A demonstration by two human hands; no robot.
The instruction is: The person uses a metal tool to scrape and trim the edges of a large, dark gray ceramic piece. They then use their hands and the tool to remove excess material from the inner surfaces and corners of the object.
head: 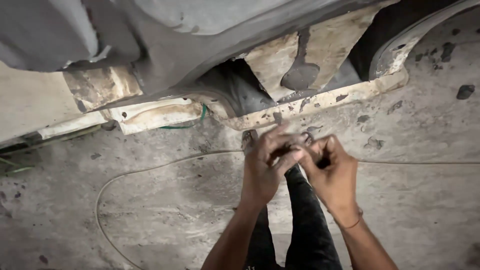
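My left hand and my right hand meet in front of me above a concrete floor. Their fingertips touch around a small dark thing pinched in my right hand; it is too small to name. The left fingers are stretched out against the right hand's fingers. A thin band circles my right wrist. Below the hands are my legs in dark trousers, and a foot shows just past the left hand.
A grey car body with a sanded, filler-patched sill spans the top. A thin hose or cable loops across the stained concrete floor. A green wire lies under the sill. Dark lumps dot the floor at right.
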